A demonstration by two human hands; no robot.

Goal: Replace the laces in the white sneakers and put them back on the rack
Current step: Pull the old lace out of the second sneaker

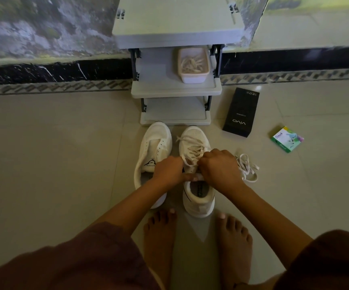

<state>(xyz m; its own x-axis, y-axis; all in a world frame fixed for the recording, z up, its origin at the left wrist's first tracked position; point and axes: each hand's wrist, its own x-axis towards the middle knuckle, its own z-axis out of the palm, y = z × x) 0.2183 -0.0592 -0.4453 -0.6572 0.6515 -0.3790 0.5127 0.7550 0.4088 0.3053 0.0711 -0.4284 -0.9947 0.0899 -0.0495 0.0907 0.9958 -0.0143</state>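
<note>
Head view: two white sneakers (155, 143) (192, 136), left hand (168, 170) and right hand (219, 168) both gripping one's laces (194, 152).

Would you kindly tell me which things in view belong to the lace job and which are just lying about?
Job: unlaced sneaker; laced sneaker, its threaded lace gripped by left hand and right hand; loose lace on the floor; tub of laces; rack.
Lying about: black vivo box; green Odonil box, both on the floor.

Glossy beige floor tiles (54, 143), a patterned border strip (43, 87), black marble skirting (43, 72), mottled grey-green wall (33, 28).
</note>
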